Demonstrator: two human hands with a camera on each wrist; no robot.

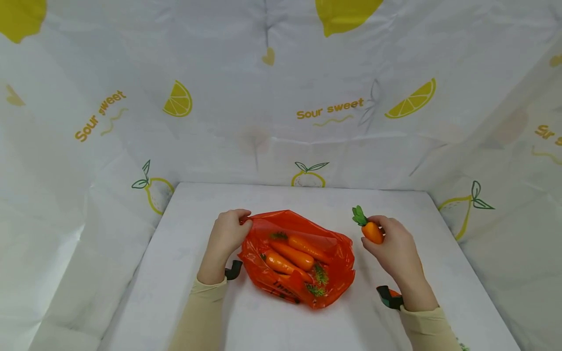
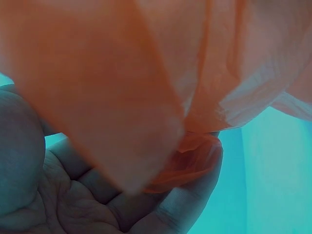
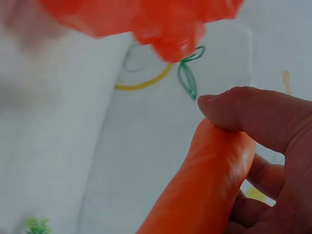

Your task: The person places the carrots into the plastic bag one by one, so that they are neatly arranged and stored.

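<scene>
A thin red plastic bag (image 1: 338, 282) lies with its mouth spread, and several orange carrots (image 1: 293, 254) with green tops are inside. At its upper left edge, my left hand (image 1: 226, 234) pinches the plastic; the left wrist view has the bag's film (image 2: 117, 92) hanging over the palm and fingers. Off to the right of the bag, my right hand (image 1: 397, 248) holds a single carrot (image 1: 372, 233) between thumb and fingers, its leafy green top pointing up and left. In the right wrist view that carrot (image 3: 204, 180) fills the lower middle, apart from the bag.
Everything stands on a white table (image 1: 158, 273). Behind and at both sides hangs a white sheet (image 1: 246, 112) printed with lemons and lettering. Green leafy bits (image 1: 463, 346) show beside the right sleeve at the bottom edge.
</scene>
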